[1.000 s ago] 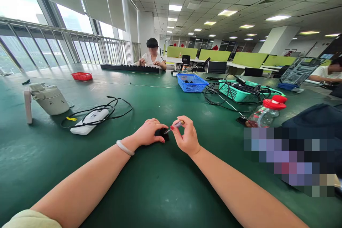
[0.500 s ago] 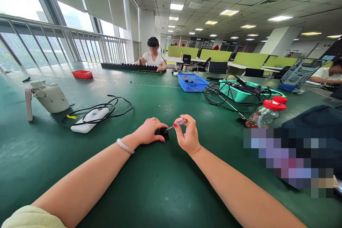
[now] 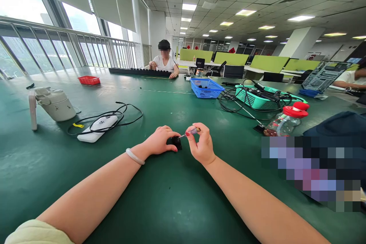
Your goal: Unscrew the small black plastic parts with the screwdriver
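Note:
My left hand (image 3: 161,141) grips a small black part (image 3: 177,145) between thumb and fingers, on the green tabletop (image 3: 183,198). The part's exact kind is too small to make out. In my right hand (image 3: 201,145) is a screwdriver (image 3: 194,131) with a clear, purplish handle, held in a pinch. Its metal shaft slants down to the left, and the tip meets the black part or lies very close to it. My fingers hide some of the part and the end of the handle.
Left of my hands lie a white power bank (image 3: 97,129) with a black cable and a beige bottle (image 3: 55,105). Farther off are a red tray (image 3: 89,80), a blue basket (image 3: 206,93) and a green basket (image 3: 251,101) of cables. A red-lidded jar (image 3: 286,122) stands right. Another person (image 3: 164,61) sits opposite.
The view has shifted very slightly. Both hands keep the same hold and position, with the screwdriver tip still at the black part.

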A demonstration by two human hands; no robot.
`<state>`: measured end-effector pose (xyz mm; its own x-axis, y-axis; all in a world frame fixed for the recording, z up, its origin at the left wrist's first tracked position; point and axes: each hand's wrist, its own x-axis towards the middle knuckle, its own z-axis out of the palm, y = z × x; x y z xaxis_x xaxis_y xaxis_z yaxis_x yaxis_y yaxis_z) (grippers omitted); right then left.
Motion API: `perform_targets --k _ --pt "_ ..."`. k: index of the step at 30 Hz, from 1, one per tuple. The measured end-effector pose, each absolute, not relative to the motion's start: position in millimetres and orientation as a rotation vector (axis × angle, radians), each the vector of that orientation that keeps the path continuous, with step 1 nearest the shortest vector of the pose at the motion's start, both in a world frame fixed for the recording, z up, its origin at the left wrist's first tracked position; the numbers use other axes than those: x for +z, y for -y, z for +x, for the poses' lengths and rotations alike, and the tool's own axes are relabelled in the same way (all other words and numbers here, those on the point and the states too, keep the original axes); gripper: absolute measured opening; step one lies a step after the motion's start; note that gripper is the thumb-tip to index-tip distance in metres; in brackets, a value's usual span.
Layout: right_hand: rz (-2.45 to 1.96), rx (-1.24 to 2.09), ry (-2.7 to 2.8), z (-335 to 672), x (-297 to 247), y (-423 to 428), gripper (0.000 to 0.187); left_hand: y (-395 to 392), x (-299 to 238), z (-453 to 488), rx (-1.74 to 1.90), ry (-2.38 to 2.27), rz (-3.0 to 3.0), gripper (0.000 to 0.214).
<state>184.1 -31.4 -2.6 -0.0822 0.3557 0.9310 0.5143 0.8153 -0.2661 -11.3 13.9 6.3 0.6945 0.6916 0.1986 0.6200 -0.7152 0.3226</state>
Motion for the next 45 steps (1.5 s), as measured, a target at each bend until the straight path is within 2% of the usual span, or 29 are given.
perform_targets --k 39,45 --pt "-0.724 -0.243 1.71 180.7 1.7 33.4 0.038 -9.4 4.7 -12.8 0.48 -0.994 2.635 0.045" --pt "-0.719 -0.206 1.697 182.0 0.9 34.0 0.038 -11.6 -0.8 -14.4 0.448 -0.984 2.648 0.055"
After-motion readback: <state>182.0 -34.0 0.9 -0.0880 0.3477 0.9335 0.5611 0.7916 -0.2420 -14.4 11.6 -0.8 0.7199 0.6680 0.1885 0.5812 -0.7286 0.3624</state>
